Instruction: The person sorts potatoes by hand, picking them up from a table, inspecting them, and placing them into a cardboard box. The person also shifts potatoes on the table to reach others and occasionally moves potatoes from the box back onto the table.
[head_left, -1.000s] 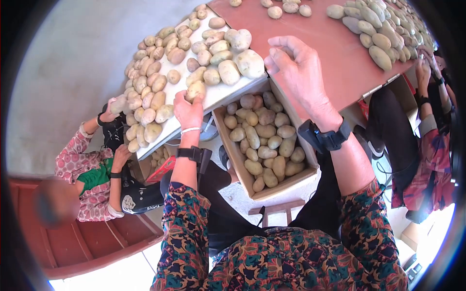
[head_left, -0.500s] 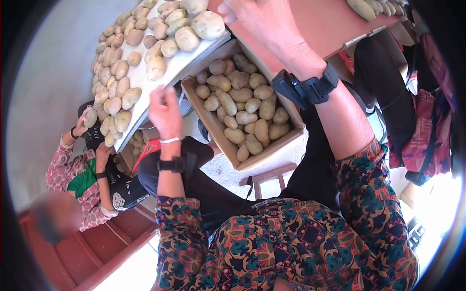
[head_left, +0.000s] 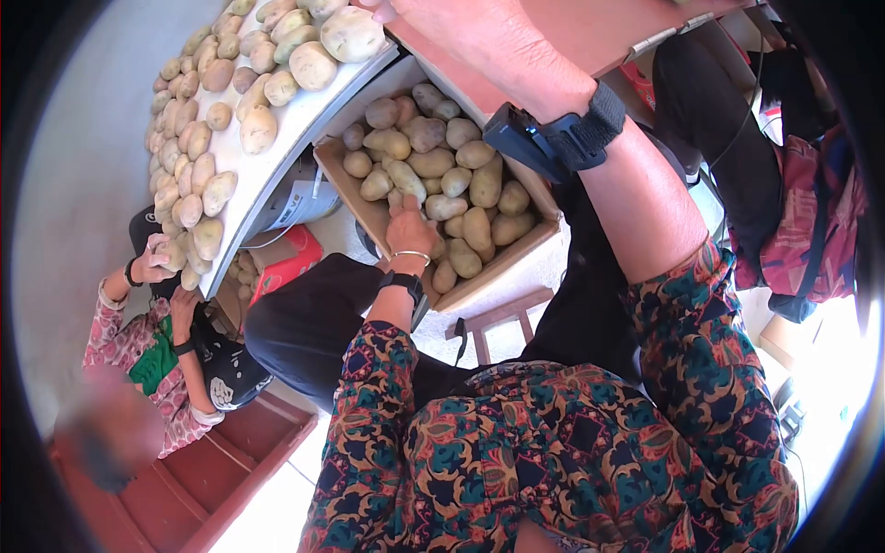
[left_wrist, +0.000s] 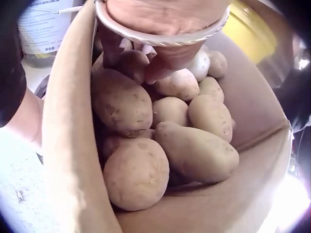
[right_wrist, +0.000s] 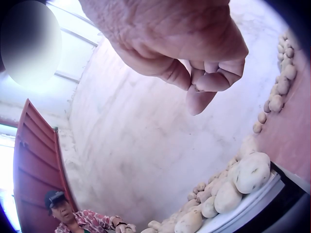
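Observation:
Reaching down into the cardboard box (head_left: 544, 235), the left hand (head_left: 408, 230) lies among potatoes (head_left: 431, 164). The left wrist view shows this hand (left_wrist: 167, 17) with thumb and fingers round a shaded potato (left_wrist: 133, 66), near the box's wall (left_wrist: 70, 126). The right hand (head_left: 470, 37), cut off by the top edge of the head view, is raised by the corner of the white tabletop (head_left: 244, 175). In the right wrist view its thumb and fingertips meet, with the fingers (right_wrist: 221, 77) curled; no potato shows in this hand (right_wrist: 177, 41).
Many potatoes (head_left: 218, 194) cover the white tabletop left of the box. A red tabletop (head_left: 590, 32) adjoins at the top. At the left sits another person (head_left: 152, 350) with a hand on potatoes. A bucket (head_left: 300, 198) and a red carton (head_left: 288, 263) stand below.
The left hand let go of a potato on the white tabletop, drew back and moved down into the box. The tabletops and box have shifted leftward and up in the head view.

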`<state>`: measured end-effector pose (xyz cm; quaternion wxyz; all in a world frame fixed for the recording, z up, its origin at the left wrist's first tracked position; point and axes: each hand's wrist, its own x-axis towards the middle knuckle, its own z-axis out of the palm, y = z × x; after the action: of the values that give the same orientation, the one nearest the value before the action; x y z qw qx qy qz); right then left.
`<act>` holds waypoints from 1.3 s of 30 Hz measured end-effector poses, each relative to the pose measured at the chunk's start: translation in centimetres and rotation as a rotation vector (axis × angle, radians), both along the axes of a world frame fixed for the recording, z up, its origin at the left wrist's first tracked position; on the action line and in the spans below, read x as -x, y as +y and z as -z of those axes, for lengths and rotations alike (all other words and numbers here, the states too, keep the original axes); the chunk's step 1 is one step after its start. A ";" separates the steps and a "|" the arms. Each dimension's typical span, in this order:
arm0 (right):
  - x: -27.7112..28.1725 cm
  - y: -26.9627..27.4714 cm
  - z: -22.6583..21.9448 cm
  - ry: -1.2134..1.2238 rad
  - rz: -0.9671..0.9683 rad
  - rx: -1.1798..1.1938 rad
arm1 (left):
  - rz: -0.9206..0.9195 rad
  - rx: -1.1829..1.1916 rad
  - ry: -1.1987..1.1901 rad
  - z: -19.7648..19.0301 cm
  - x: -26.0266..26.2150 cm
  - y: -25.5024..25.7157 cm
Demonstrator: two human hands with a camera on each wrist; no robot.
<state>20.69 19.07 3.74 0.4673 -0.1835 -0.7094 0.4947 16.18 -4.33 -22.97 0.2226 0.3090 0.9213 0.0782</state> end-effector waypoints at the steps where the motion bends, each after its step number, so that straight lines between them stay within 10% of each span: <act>1: -0.1 0.0 -0.2 -0.011 -0.004 0.023 | -0.023 -0.035 0.050 0.1 0.2 0.0; 15: 0.2 0.6 0.4 0.003 0.012 -0.037 | -0.042 0.013 0.028 -0.3 1.2 0.3; 21: -0.7 0.6 -0.5 -0.006 0.024 0.001 | 0.041 -0.028 -0.069 -8.3 2.1 1.2; 27: -0.3 0.4 0.3 -0.010 0.008 -0.022 | 0.237 -0.393 -0.227 -3.9 1.3 4.0; 34: -0.1 0.5 0.5 0.038 0.004 -0.073 | 0.183 0.011 0.031 -2.3 -2.6 8.0; 39: -0.4 0.4 0.0 -0.017 -0.030 -0.011 | 0.158 -0.160 0.194 0.0 -3.4 6.8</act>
<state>21.07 19.51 3.73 0.4546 -0.1745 -0.7187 0.4963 19.55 2.43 -22.98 0.1124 0.4033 0.9022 0.1035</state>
